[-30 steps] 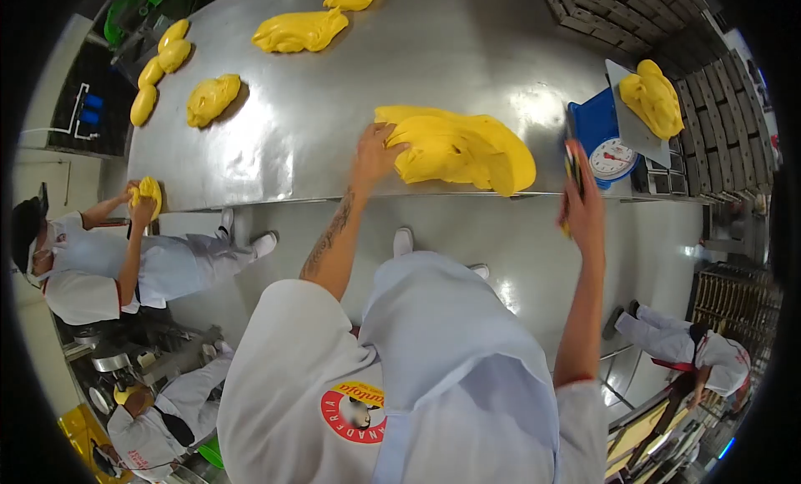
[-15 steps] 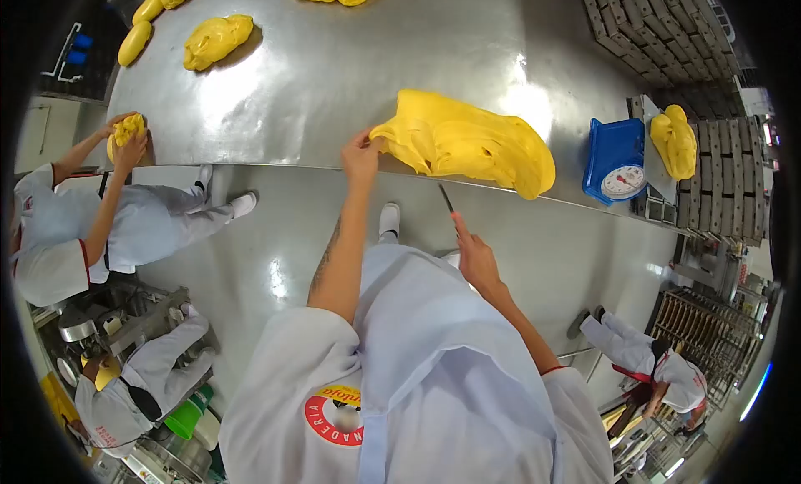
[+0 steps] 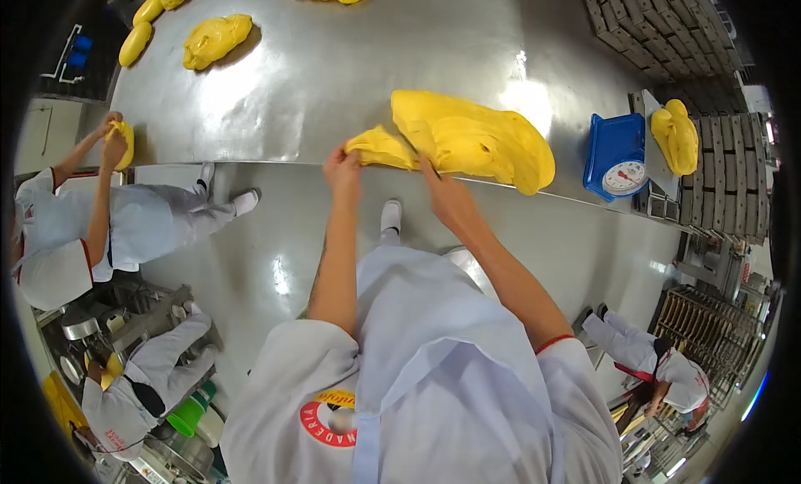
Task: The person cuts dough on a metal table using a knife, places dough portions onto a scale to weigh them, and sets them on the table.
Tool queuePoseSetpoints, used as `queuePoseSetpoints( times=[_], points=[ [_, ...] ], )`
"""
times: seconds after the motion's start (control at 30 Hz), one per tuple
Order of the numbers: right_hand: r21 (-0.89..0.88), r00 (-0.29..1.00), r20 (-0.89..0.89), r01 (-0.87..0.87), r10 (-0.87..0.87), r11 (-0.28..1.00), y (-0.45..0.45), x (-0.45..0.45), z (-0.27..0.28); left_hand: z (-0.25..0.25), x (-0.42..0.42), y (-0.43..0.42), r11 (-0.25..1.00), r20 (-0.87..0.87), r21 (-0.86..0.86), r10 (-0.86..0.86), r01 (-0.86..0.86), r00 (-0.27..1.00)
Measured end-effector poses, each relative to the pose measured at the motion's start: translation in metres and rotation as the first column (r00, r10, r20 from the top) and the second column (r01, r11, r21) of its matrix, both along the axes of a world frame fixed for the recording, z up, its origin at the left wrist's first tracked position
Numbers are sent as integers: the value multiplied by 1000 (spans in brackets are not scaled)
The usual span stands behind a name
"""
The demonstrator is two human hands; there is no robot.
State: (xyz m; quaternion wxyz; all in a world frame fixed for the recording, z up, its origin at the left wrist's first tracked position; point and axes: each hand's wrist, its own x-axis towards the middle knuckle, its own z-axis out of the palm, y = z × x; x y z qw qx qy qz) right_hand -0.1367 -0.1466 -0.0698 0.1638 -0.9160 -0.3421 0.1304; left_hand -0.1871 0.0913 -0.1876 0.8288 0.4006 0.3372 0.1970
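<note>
A large slab of yellow dough (image 3: pixel 488 138) lies along the near edge of the metal table. My left hand (image 3: pixel 342 173) pinches the left end of a dough flap (image 3: pixel 377 147) pulled out from the slab. In my right hand (image 3: pixel 453 202) is a knife (image 3: pixel 406 141), its fingers wrapped round the handle. The blade sits in the dough between the flap and the main slab. Whether the flap is fully separated at the bottom, I cannot tell.
To the right stands a blue dial scale (image 3: pixel 616 158) with a dough lump (image 3: pixel 674 138) on its plate, beside stacked metal trays (image 3: pixel 722 179). Another dough lump (image 3: pixel 217 42) lies at upper left. A co-worker (image 3: pixel 108 217) handles dough at the table's left end.
My right hand has brought the knife up from below the table edge into the dough. My left hand has moved slightly left and down, drawing the flap out from the slab.
</note>
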Motion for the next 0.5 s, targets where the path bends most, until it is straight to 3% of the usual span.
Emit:
queuePoseSetpoints(
  times=[0.03, 0.07, 0.1, 0.17, 0.23, 0.27, 0.33, 0.4, 0.5],
  points=[
    [-145, 987, -158, 15, -38, 989, -27, -17, 2, -18, -17, 15, 995, -19, -28, 94, -95, 995],
    [-176, 980, -196, 11, -46, 984, -51, -30, 1, -26, -42, 34, 962, 91, -139, 251, -237, 964],
    [-209, 970, -236, 8, -58, 978, -76, -45, 0, -34, -71, 71, 977, 161, 27, 203, -210, 966],
    [-153, 941, -312, 87, -132, 984, -119, -66, 22, 10, -121, 125, 983, 206, 108, 125, -150, 970],
    [57, 941, -303, 178, -153, 982, -169, -81, 24, 50, -146, 165, 976, 183, 100, 172, -192, 968],
    [165, 941, -289, 229, -175, 959, -185, -86, 23, 89, -139, 169, 969, 165, 136, 183, -206, 969],
    [270, 925, -253, 347, -282, 898, -213, -97, 19, 158, -107, 147, 987, 249, 122, 74, -107, 966],
    [329, 869, -252, 491, -426, 806, -246, -103, 17, 212, -46, 104, 975, 309, 221, -58, -13, 949],
    [347, 709, -372, 705, -600, 618, -287, -108, 13, 255, 47, 16, 916, 396, 375, -296, 141, 869]
  ],
)
